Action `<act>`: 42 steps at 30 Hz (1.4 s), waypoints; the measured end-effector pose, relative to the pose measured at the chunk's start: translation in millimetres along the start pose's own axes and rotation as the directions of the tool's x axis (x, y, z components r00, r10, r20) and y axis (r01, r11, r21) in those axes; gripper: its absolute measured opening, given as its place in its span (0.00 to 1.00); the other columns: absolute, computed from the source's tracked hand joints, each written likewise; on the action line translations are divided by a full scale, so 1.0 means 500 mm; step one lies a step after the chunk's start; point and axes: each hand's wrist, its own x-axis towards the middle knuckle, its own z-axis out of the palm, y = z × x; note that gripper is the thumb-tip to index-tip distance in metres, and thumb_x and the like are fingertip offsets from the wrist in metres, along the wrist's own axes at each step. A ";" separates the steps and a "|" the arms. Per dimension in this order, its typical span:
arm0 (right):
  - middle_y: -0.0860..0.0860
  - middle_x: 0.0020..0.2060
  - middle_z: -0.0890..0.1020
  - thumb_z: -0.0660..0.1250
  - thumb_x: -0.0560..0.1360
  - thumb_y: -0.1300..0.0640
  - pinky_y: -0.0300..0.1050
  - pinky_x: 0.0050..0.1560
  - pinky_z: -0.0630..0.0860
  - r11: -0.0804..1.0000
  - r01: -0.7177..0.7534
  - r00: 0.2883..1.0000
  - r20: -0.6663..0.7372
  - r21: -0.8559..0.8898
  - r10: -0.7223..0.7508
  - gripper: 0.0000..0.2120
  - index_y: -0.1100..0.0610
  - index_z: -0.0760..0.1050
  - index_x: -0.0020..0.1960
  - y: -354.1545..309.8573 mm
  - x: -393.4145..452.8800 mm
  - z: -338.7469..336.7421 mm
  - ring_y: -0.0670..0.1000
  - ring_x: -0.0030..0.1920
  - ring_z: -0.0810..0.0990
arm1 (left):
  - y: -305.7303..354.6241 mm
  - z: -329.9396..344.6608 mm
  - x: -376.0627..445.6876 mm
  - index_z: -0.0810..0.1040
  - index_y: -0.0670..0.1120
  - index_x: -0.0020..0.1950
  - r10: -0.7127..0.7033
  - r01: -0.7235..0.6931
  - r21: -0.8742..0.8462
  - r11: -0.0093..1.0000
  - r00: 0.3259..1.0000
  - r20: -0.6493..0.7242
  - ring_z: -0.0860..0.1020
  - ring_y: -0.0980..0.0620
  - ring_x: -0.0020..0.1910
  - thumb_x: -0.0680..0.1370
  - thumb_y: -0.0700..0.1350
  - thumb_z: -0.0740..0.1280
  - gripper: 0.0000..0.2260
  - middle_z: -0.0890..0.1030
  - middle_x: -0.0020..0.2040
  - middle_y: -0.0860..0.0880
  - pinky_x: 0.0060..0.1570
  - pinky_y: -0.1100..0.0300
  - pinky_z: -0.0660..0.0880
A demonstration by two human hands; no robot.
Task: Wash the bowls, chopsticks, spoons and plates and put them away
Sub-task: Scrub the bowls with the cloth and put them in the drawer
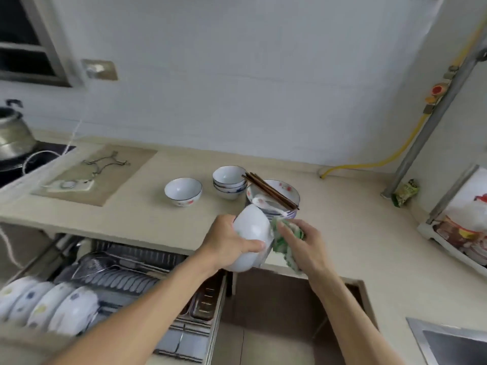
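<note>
You hold a plain white bowl (251, 239) against a green and white cloth (286, 239). On the beige counter (355, 233), white bowls (183, 191) carry dark blue rims and small red motifs, beside dark brown chopsticks (271, 191). The white plates (50, 308) in your drawer have blue and yellow spots.

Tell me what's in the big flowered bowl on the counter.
The big flowered bowl holds a white spoon, and dark chopsticks lie across its rim. The held white bowl hides its near side, so anything else inside is unseen.
</note>
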 end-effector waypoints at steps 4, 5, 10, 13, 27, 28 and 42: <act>0.48 0.44 0.83 0.69 0.77 0.46 0.35 0.47 0.74 0.944 0.226 0.924 0.360 -0.239 -0.130 0.12 0.50 0.82 0.57 -0.044 0.035 0.168 0.45 0.45 0.80 | -0.088 -0.153 -0.023 0.81 0.47 0.45 -0.090 0.091 0.002 0.996 0.991 -0.097 0.80 0.49 0.43 0.63 0.42 0.83 0.16 0.83 0.45 0.47 0.40 0.59 0.75; 0.51 0.41 0.82 0.69 0.77 0.46 0.32 0.42 0.71 0.926 0.264 0.907 0.397 -0.272 -0.142 0.11 0.51 0.82 0.54 -0.046 0.035 0.178 0.47 0.41 0.79 | -0.094 -0.164 -0.025 0.81 0.47 0.45 -0.112 0.114 0.016 0.993 0.990 -0.090 0.80 0.49 0.43 0.63 0.42 0.83 0.16 0.83 0.45 0.47 0.40 0.59 0.75; 0.51 0.39 0.84 0.67 0.79 0.47 0.32 0.38 0.73 0.927 0.286 0.790 0.607 -0.243 -0.085 0.11 0.51 0.82 0.57 -0.070 0.039 0.399 0.45 0.35 0.79 | -0.220 -0.332 -0.061 0.80 0.47 0.43 -0.263 0.268 -0.005 0.964 0.945 -0.193 0.80 0.54 0.38 0.63 0.42 0.83 0.15 0.83 0.41 0.51 0.30 0.66 0.72; 0.50 0.43 0.86 0.65 0.80 0.47 0.41 0.49 0.75 0.913 0.329 0.696 0.715 -0.239 -0.063 0.14 0.46 0.80 0.64 -0.053 0.049 0.524 0.48 0.44 0.80 | -0.302 -0.409 -0.061 0.81 0.46 0.45 -0.367 0.377 -0.005 0.926 0.899 -0.239 0.81 0.52 0.41 0.61 0.46 0.84 0.18 0.83 0.41 0.51 0.33 0.63 0.74; 0.49 0.55 0.82 0.64 0.79 0.41 0.36 0.39 0.75 0.909 0.270 0.473 0.866 -0.319 0.163 0.22 0.48 0.73 0.71 0.136 0.121 0.866 0.46 0.40 0.80 | -0.611 -0.508 0.015 0.80 0.51 0.52 -0.552 0.556 -0.060 0.829 0.794 -0.256 0.79 0.57 0.40 0.65 0.42 0.82 0.20 0.81 0.44 0.54 0.27 0.70 0.69; 0.47 0.49 0.82 0.64 0.80 0.42 0.34 0.34 0.74 0.907 0.273 0.471 0.867 -0.321 0.165 0.21 0.48 0.74 0.70 0.143 0.120 0.872 0.45 0.37 0.80 | -0.620 -0.508 0.014 0.80 0.50 0.53 -0.560 0.565 -0.059 0.823 0.789 -0.253 0.79 0.57 0.40 0.65 0.42 0.82 0.21 0.81 0.45 0.54 0.28 0.70 0.70; 0.51 0.56 0.81 0.63 0.80 0.43 0.49 0.58 0.79 0.843 0.250 0.520 0.801 -0.476 0.297 0.20 0.48 0.75 0.69 0.262 0.114 1.030 0.49 0.47 0.79 | -0.829 -0.544 0.068 0.79 0.50 0.51 -0.623 0.616 -0.094 0.782 0.769 -0.146 0.82 0.49 0.48 0.65 0.39 0.82 0.20 0.84 0.49 0.48 0.46 0.56 0.79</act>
